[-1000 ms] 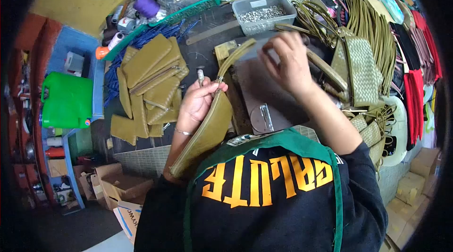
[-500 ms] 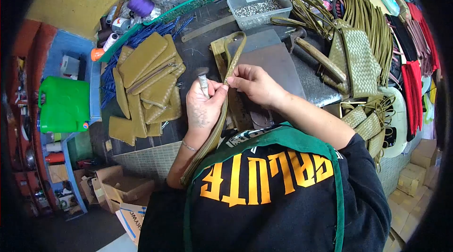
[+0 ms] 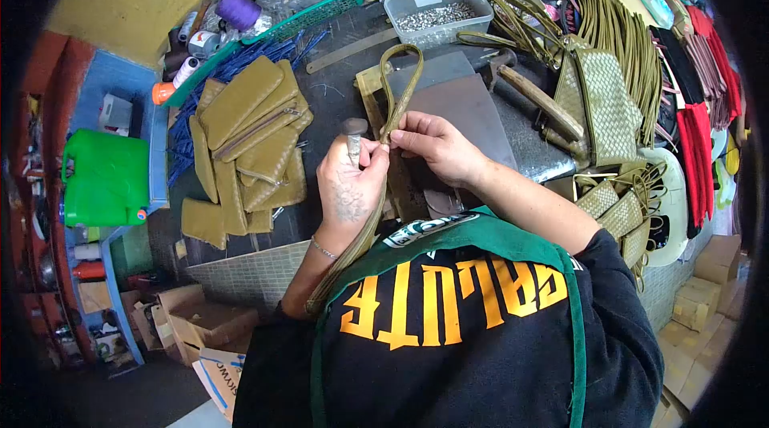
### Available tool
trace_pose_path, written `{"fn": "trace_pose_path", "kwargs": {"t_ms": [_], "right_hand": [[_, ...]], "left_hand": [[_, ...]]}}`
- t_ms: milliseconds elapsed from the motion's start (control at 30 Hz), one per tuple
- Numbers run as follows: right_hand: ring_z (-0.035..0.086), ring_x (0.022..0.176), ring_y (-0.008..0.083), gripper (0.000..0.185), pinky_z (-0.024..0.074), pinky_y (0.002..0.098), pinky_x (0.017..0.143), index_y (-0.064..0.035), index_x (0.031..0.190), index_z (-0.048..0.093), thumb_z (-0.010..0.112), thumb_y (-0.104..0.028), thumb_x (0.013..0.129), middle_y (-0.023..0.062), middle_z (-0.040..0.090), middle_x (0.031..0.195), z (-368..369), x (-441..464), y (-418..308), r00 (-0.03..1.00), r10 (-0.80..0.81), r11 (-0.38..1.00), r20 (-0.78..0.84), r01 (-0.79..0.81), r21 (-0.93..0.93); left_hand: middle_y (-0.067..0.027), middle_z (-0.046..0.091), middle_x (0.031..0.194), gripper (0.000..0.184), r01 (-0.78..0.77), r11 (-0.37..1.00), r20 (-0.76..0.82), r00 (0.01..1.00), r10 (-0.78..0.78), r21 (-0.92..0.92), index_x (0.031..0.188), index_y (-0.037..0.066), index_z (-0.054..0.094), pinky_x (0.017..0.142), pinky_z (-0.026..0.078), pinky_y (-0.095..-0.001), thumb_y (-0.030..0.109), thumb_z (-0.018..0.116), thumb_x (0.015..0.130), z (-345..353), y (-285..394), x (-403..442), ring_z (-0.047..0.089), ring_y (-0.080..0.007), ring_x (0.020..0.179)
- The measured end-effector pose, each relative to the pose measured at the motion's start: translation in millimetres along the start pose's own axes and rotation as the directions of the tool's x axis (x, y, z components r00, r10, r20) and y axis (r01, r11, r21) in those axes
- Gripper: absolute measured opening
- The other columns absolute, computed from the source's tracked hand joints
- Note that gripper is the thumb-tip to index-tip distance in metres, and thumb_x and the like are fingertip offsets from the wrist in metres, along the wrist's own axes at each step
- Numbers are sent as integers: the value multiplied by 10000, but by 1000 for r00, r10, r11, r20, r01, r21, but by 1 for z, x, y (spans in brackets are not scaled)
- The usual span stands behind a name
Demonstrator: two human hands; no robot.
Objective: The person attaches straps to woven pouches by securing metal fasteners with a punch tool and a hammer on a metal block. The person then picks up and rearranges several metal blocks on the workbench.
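My left hand (image 3: 349, 184) is closed around a metal punch (image 3: 353, 138) with a flattened, dark head pointing up. Its thumb and fingertips also pinch an olive leather strap (image 3: 399, 100). From the other side, my right hand (image 3: 436, 146) grips the same strap between thumb and fingers. Above the hands the strap bends into a loop; below them it hangs down along my left forearm. My fingers hide the spot where they meet on the strap.
Olive leather pouches (image 3: 252, 136) lie piled on the left. A wooden-handled hammer (image 3: 541, 100) rests at the right, beside woven pieces (image 3: 606, 108). A clear bin (image 3: 439, 16) of small metal parts stands behind a dark board (image 3: 473, 108).
The strap's loop has opened wider and stands rounder above my hands. The punch in my left hand has turned slightly and its head shows farther right. Both hands keep their hold.
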State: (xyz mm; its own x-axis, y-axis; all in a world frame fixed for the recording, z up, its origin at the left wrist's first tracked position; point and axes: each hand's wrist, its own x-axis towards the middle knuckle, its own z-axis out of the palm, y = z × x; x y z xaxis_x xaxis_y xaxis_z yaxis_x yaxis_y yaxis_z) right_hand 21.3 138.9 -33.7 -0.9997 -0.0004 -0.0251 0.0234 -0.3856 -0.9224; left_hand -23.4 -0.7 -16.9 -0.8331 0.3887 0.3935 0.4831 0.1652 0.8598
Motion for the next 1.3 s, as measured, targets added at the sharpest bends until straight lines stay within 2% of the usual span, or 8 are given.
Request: {"fn": "trace_pose_path", "kwargs": {"t_ms": [567, 633, 800, 1067, 1100, 1133, 1167, 1300], "right_hand": [[509, 851, 93, 207, 403, 234, 788, 16, 988, 516, 452, -153, 888, 44, 568, 902, -4, 3, 19, 996, -14, 980, 89, -3, 197], [515, 835, 93, 213, 414, 234, 765, 16, 988, 517, 465, -163, 883, 49, 571, 904, -3, 4, 18, 996, -8, 960, 85, -16, 280], [537, 812, 111, 222, 441, 260, 746, 5, 965, 564, 511, -182, 859, 69, 604, 855, 8, -3, 4, 975, -207, 978, -83, 206, -22], [567, 754, 136, 142, 453, 265, 687, -10, 823, 506, 477, -144, 860, 53, 587, 750, -35, -132, -130, 605, -687, 727, -402, 575, -376], [567, 752, 144, 184, 451, 262, 676, -3, 887, 515, 436, -169, 874, 64, 594, 757, -51, -169, -145, 531, -840, 235, -111, 172, -956], [569, 745, 147, 225, 447, 259, 668, 18, 943, 508, 413, -173, 875, 70, 590, 743, -49, -195, -152, 442, -880, 140, -173, -107, -984], [569, 738, 145, 229, 443, 253, 667, 44, 962, 496, 426, -152, 867, 66, 579, 718, -42, -211, -156, 222, -795, 605, -565, 212, -768], [487, 667, 83, 147, 385, 210, 633, -7, 848, 513, 472, -147, 865, 27, 544, 738, -94, -293, -170, 144, -737, 657, -660, -73, -750]], "left_hand": [[-66, 475, 586, 107, -144, 971, 17, 990, 143, 191, 751, 27, 531, 493, 421, -304, 5, 610, 683, -1, 5, -3, 498, -208, 509], [-34, 563, 629, 202, -86, 967, 47, 996, 76, 238, 631, 45, 443, 554, 447, -251, 6, 621, 716, -3, 6, -3, 529, -98, 581], [-11, 569, 680, 105, -67, 997, 87, 994, 69, -23, 847, 14, 595, 569, 431, -207, 42, 620, 749, -1, -7, 3, 514, -79, 589], [-155, 530, 1010, 115, 30, 764, 13, 1000, -28, -644, 890, -16, 511, 747, 407, -291, 78, 464, 842, -26, 29, 61, 525, -218, 914], [-152, 532, 1006, 98, 113, 699, 101, 993, -58, -706, 877, 2, 507, 731, 416, -292, 82, 462, 845, -24, 18, 61, 528, -222, 920], [-148, 534, 1003, 82, 191, 628, 182, 980, -79, -755, 865, 19, 503, 715, 424, -293, 87, 459, 849, -24, 7, 60, 531, -226, 925], [-126, 544, 991, 63, 262, 601, 197, 965, -173, -755, 857, 50, 500, 686, 435, -297, 97, 459, 852, -21, 0, 59, 539, -223, 924], [-93, 558, 978, 62, 319, 544, 185, 940, -288, -776, 875, 70, 506, 684, 424, -280, 115, 472, 849, -12, -8, 48, 547, -203, 911]]}}
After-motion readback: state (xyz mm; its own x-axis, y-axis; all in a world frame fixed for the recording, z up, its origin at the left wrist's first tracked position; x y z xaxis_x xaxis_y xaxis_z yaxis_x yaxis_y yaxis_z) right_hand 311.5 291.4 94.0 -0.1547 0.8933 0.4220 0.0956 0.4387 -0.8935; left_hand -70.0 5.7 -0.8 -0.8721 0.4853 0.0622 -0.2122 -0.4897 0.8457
